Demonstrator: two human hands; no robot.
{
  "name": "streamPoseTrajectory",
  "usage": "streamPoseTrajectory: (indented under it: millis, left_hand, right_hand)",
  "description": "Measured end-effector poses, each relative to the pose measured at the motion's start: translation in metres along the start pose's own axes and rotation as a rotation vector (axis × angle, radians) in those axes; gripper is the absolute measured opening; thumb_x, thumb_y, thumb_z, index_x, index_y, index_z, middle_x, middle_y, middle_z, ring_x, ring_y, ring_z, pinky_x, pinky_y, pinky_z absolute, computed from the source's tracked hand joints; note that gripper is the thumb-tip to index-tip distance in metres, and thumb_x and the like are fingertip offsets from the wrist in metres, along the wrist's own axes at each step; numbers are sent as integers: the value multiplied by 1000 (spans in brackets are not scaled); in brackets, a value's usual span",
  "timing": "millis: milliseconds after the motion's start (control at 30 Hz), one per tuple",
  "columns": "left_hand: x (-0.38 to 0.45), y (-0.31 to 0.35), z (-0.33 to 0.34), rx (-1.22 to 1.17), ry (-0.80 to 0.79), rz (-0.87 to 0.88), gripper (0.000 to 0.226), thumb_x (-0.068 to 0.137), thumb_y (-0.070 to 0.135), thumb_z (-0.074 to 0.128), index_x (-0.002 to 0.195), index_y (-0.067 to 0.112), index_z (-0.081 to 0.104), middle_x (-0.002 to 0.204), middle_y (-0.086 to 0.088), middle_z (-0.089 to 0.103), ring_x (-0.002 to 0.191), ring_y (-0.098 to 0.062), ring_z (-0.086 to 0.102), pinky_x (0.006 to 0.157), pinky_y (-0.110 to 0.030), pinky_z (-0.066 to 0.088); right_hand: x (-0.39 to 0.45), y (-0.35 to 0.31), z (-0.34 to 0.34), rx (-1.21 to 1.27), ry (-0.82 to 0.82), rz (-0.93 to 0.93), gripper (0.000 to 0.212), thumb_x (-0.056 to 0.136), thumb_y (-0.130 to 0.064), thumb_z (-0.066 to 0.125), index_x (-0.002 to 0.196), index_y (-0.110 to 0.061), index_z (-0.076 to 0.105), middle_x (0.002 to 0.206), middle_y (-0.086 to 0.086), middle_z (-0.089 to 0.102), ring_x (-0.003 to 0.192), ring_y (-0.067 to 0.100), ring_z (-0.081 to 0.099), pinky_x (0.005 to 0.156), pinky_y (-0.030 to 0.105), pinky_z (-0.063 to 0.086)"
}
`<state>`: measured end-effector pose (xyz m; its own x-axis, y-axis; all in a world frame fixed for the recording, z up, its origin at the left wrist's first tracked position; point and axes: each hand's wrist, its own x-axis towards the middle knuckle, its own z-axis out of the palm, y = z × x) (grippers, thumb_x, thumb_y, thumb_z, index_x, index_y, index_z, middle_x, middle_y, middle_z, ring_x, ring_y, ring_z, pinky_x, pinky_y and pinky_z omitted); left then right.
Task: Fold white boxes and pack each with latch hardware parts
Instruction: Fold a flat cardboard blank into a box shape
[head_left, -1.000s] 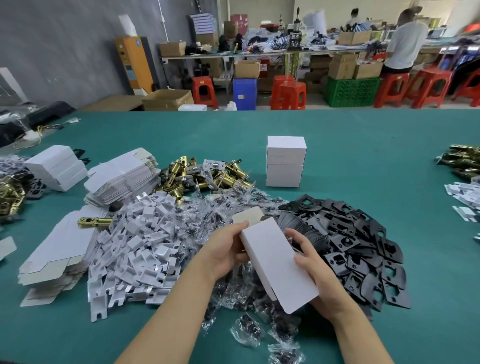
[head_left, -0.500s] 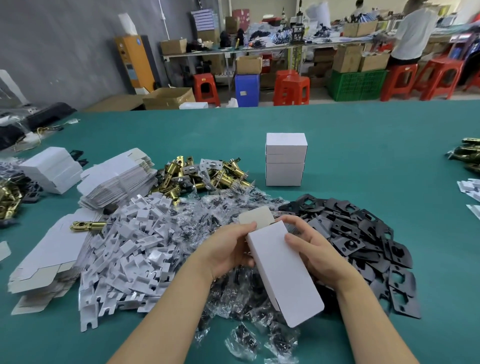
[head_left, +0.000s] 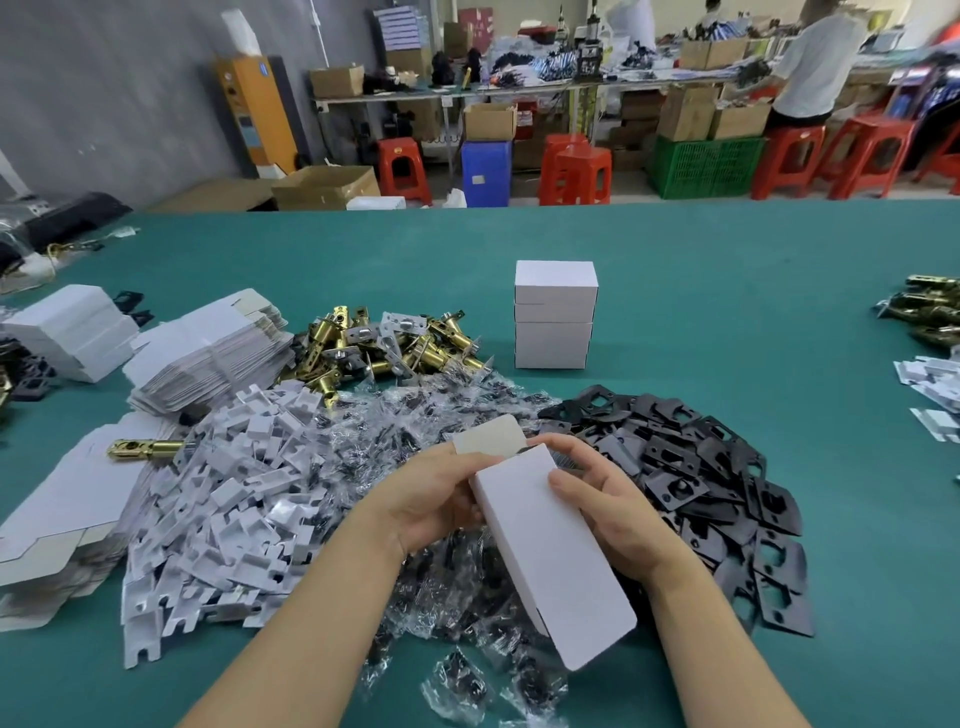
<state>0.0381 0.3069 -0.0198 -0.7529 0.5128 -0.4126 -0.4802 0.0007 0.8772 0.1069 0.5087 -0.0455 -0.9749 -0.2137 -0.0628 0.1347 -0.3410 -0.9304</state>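
- While you hold it over the heap of bagged parts, the folded white box (head_left: 558, 561) lies tilted between both hands, its far end flap (head_left: 491, 437) open and standing up.
- Your left hand (head_left: 441, 501) grips the box's left side near the far end, fingers curled under it and thumb along the top edge by the flap.
- Your right hand (head_left: 608, 514) grips the right side, thumb pressed on the top face, fingers wrapped behind.
- Clear screw bags (head_left: 415, 431): a loose heap beneath and beyond your hands, on the green table (head_left: 727, 291).
- White card inserts (head_left: 223, 493): a pile just left of the bags.
- Black strike plates (head_left: 701, 467): a pile just right of your right hand.
- Brass latch bolts (head_left: 384, 343): a heap beyond the inserts and bags; one single brass latch (head_left: 148, 448) lies on the flat box blanks (head_left: 67, 499) at the left.
- Second stack of flat box blanks (head_left: 208, 353): just left of the brass heap.
- Finished white boxes (head_left: 555, 322): a stack standing on the table beyond the bags, apart from the piles.
- More folded boxes (head_left: 72, 332): far left edge.
- More brass latches (head_left: 930, 312): far right edge.
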Motion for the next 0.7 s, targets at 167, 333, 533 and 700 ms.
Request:
streamPoseTrajectory:
  millis: [167,333,533,700]
  left_hand:
    - [2,4,9,-47,25,24,25,102,9,55,124,4,63,89,-9,73,78,-22,66,67,-35,50]
    - [6,2,11,-11,66,45,26,100,10,57,124,4,65,101,-16,68,89,-29,61,76,-40,47]
    - [8,3,9,141,60,78,29,97,29,62,120,16,73,90,-4,72,78,-19,63,66,-33,46]
    - [0,8,6,390,-5,130,68,67,87,65,112,36,74,98,2,76,86,-17,70,80,-35,51]
  right_hand:
    - [2,1,-1,16,22,-3,28,92,-24,67,119,-28,66,108,12,71,89,28,70,68,37,60]
    - [3,0,-2,31,40,-6,32,89,-29,73,120,-27,66,110,14,71,88,29,71,66,37,60]
    - [5,1,1,-24,92,-67,25,89,-20,68,112,-28,72,100,3,75,79,20,72,60,30,59]
    - [7,-1,0,-82,106,-79,33,87,-22,68,119,-21,65,102,3,76,78,20,73,59,29,58]
